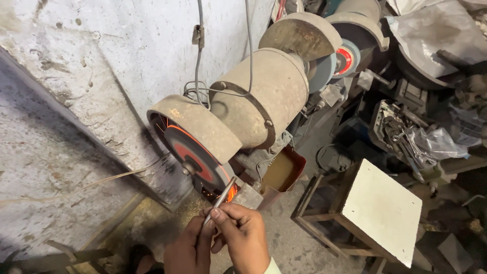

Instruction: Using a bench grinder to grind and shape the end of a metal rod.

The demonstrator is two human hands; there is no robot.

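Both hands are up at the grinder now. The right hand [243,231] is closed around the lower end of a thin metal rod [220,199], thumb and forefinger pinching it, and the left hand [185,251] is tucked in just beside it, fingers curled onto the same rod from the other side. The rod slants up and to the right, its tip pressed against the lower edge of the red grinding wheel [195,157]. Orange sparks [231,193] glow right where metal meets wheel, and a thin streak of light trails off to the left across the wall [76,76].

A dusty curved guard [195,124] hoods the top of the wheel, and the fat motor housing [261,99] sits behind it, tan and grimy. A grey cable [199,56] hangs down the wall to the machine. On the far end of the shaft there's a second wheel [322,71] under its own guard. Below the motor, a small rusty tray [284,172] holds yellowish liquid. To the right stands a wooden stool with a white top [380,210], and beyond it a heap of tools and crumpled plastic [436,142].
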